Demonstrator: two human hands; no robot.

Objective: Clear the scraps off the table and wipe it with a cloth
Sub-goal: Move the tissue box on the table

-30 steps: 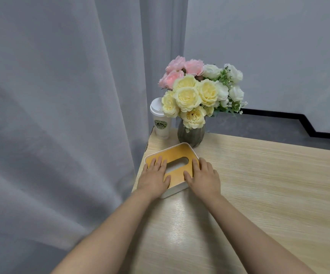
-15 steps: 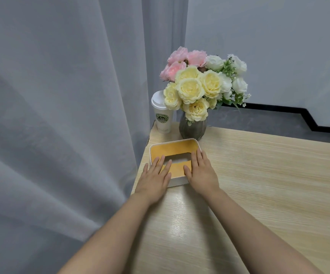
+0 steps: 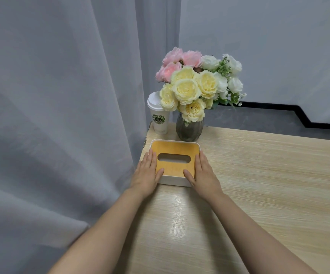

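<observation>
Light wood-grain table — no scraps and no cloth in view on the part shown. The thing in hand is a white rectangular tissue box with a yellow-orange slotted lid, sitting near the table's far left corner, squared to the edge, slot showing no tissue that I can make out. Left hand lies flat along the box's left side, fingers straight, thumb resting on the lid's near left corner; right hand mirrors it on the right side, thumb on the near right corner. Neither hand is clenched or wrapped round the box — both are extended palms bracketing it, touching its sides.

Just behind the box: a grey faceted glass vase with yellow, pink and white artificial flowers, and left of it a white lidded paper coffee cup with a green logo, right at the corner. Grey curtain hangs beside the table's left edge.

Step, as I judge it: tidying or positioning the box, likely around the wiping stage. Next move probably calls for letting go of the box without nudging the vase, then finding the cloth, which is out of view.
</observation>
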